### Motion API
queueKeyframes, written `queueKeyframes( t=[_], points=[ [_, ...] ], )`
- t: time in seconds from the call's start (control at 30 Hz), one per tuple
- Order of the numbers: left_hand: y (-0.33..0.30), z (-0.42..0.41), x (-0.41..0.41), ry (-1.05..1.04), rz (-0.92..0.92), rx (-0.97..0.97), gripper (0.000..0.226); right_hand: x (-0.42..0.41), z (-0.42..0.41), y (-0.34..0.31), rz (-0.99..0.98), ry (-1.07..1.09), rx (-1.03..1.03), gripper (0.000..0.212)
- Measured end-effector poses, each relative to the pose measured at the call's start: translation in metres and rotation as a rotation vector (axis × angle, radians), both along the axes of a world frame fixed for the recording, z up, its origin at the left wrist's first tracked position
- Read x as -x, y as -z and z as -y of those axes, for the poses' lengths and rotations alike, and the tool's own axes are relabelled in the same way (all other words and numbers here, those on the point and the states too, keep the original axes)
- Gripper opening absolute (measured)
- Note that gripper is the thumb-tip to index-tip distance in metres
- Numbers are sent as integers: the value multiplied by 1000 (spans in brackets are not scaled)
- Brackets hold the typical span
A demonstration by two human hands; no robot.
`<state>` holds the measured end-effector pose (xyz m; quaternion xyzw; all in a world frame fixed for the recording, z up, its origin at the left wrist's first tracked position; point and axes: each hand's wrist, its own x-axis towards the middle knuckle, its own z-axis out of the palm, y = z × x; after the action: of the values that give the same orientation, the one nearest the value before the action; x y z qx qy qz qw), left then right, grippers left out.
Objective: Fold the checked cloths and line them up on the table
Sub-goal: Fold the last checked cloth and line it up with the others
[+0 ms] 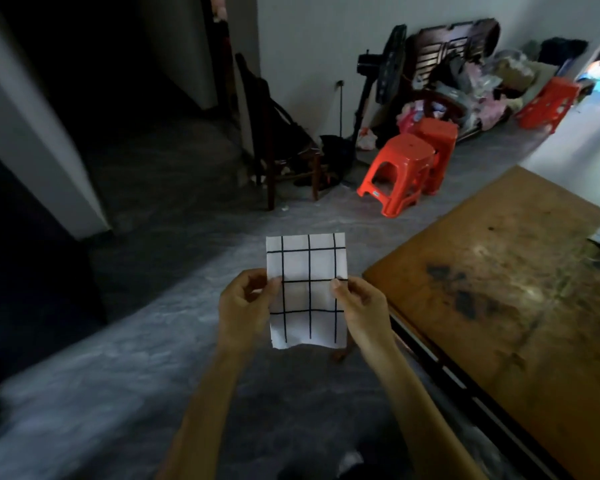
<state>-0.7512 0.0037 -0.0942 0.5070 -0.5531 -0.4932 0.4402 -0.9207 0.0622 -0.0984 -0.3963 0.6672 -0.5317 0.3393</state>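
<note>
Grey concrete floor [125, 341] fills most of your view, with the worn brown wooden counter [499, 306] off at your three o'clock and red plastic stools [400, 169] at one o'clock by the wall. You hold the white folded cloth with black checked lines [307, 289] up in the air over the floor, clear of the counter. Your left hand [246, 306] pinches its nine o'clock edge and your right hand [359, 306] its three o'clock edge, thumbs on the near face, the other fingers curled behind. It looks light, thin and limp: the bottom hem ripples, so the layers could slip apart. Keep gripping the side edges through every layer, near mid-height, to keep it taut.
</note>
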Motion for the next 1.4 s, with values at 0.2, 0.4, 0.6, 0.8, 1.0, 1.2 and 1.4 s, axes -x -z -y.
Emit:
queueKeyframes(
  t=[0.2, 0.4, 0.6, 0.8, 1.0, 1.2, 1.4],
  points=[
    [4, 58, -11, -23, 4, -13, 18, -14, 70, -1, 113, -2, -9, 22],
    [0, 152, 7, -65, 54, 15, 18, 1, 170, 7, 240, -90, 74, 14],
    [-22, 280, 47, -62, 132, 41, 20, 46, 300, 4, 244, -137, 94, 10],
    [-52, 384, 121, 17, 122, 111, 22, 122, 396, -23, 167, -94, 178, 9],
    [-47, 461, 214, 185, 75, 103, 25, 206, 442, -23, 85, 85, 192, 8],
    [-26, 536, 316, 385, 35, 49, 24, 289, 484, -13, 170, 298, 196, 21],
    [-19, 626, 431, 664, -66, -1, 26, 365, 542, -17, 128, 519, 174, 19]
  ],
)
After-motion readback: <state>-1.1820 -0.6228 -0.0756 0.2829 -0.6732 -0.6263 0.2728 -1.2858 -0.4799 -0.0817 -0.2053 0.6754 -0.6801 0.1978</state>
